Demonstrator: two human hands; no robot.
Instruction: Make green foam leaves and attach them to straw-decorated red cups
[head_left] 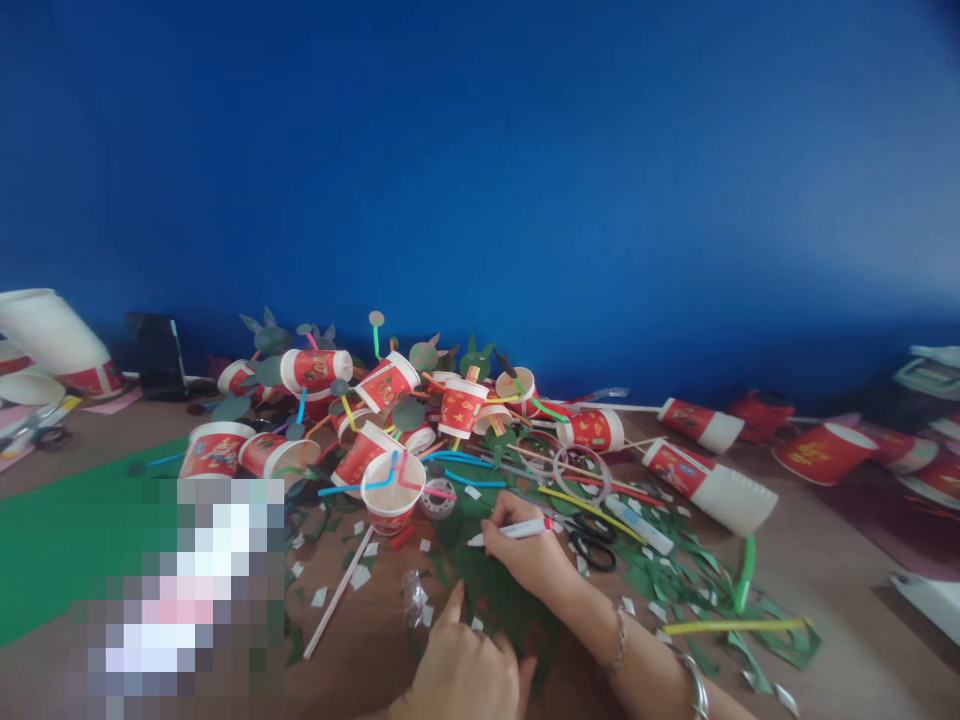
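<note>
My right hand (525, 560) grips a white marker (521, 528) with a red end, its tip angled left just over dark green paper (487, 590). On the lower part of that paper rests my left hand (469, 665), index finger stretched out and thumb apart, holding nothing. Beyond them stands a red and white paper cup (391, 505) with blue and pink straws. Beside it lies a small tape roll (439, 498). Black-handled scissors (596, 545) and a white tube (639, 525) are right of the marker.
Many red paper cups (384, 380) with straws and green paper shapes are heaped by the blue wall (480, 180). Green scraps (690, 565) litter the right side. A large green sheet (82, 520) lies left. Stacked cups (731, 495) lie sideways at right.
</note>
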